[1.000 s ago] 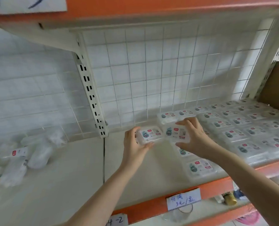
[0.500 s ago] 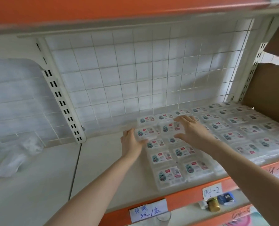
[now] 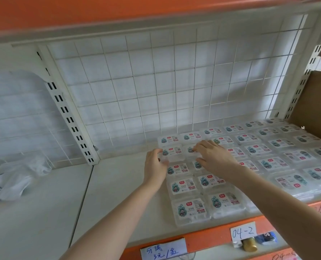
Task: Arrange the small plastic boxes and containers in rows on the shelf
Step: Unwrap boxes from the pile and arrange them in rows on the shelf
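Both hands have come down since a second ago, when each held a box in the air; those two boxes now lie on the white metal shelf (image 3: 118,194), second row from the back. Nearest, handwritten paper price tags (image 3: 163,251) stick to the orange shelf edge (image 3: 208,239). Beyond it, small clear plastic boxes with printed labels (image 3: 190,209) lie flat in neat rows that run rightward. Farther in, the left hand (image 3: 155,167) pinches the left side of one clear labelled box (image 3: 172,152) between thumb and fingers. The right hand (image 3: 215,158) lies over the neighbouring box (image 3: 190,150), fingers curled on it. Behind stands a white wire grid panel (image 3: 156,87).
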`<state>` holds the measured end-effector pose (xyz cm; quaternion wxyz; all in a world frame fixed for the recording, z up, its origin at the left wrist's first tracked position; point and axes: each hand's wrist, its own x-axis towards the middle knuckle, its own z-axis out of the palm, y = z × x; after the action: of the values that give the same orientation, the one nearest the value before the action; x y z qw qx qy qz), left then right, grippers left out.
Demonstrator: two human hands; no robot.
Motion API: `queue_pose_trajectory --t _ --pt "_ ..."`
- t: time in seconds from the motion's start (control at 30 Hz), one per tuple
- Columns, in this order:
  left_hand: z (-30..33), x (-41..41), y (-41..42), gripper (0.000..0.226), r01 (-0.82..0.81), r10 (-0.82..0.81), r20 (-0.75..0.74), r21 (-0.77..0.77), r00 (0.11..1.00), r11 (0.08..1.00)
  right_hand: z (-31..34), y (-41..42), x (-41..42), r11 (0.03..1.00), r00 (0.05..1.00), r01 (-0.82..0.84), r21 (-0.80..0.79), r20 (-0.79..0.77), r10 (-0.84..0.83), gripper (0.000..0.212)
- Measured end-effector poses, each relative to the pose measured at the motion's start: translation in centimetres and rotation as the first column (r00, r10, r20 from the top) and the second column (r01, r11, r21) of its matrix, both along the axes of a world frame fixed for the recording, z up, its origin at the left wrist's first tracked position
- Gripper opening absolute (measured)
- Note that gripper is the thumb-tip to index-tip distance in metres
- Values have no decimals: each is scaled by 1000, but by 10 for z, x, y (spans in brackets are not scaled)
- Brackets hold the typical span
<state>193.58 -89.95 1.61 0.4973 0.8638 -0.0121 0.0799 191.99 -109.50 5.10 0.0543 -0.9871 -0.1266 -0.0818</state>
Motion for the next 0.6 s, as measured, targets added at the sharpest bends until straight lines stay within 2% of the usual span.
queue_pose_trajectory --t 0.1,0.3,0.53,0.6 --pt "0 -1 -4 31 -7 7 6 9 1000 1000 -1 2 3 1000 1000 31 2 4 -31 34" --pt "1 3 -9 36 7 -8 5 69 1000 998 -4 0 12 995 996 86 48 -21 -85 43" --pt "2 5 -7 37 21 -20 -32 39 999 999 -5 5 13 989 993 113 92 -44 -109 34" --pt "3 3 -2 37 3 -3 -17 33 1000 999 -3 8 8 980 993 117 160 14 -121 31"
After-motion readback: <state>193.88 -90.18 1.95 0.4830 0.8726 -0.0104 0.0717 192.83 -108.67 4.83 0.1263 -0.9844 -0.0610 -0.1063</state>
